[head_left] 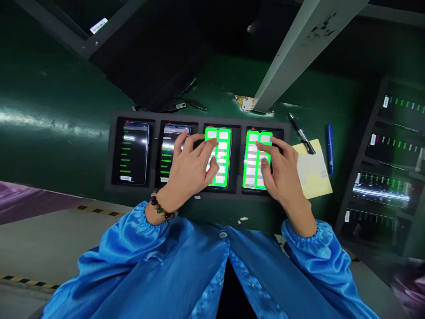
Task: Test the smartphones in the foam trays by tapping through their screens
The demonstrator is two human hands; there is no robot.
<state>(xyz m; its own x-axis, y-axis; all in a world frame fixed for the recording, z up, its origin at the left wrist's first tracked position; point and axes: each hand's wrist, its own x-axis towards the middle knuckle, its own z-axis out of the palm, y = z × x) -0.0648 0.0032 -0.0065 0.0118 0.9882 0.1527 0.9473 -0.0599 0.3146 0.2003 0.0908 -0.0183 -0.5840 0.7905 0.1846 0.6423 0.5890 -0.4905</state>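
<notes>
Four phones lie in a black foam tray [152, 177] in front of me. The far left phone [133, 155] has a dark screen with green text lines. My left hand [194, 161] hovers over the second phone [165, 153], also dark, and the third phone [222, 170], whose screen shows a bright green and white grid. Its fingers are bent and apart, holding nothing. At the fourth phone [250, 166], with the same green and white grid, my right hand [280, 166] has its fingertips at the screen, fingers apart and nothing held.
Right of the tray are a yellow note pad [314, 173], a black pen [300, 133] and a blue marker [330, 148]. Another tray of phones [360, 161] stands far right. A grey metal post [288, 57] rises behind, with black cables [175, 106] to its left.
</notes>
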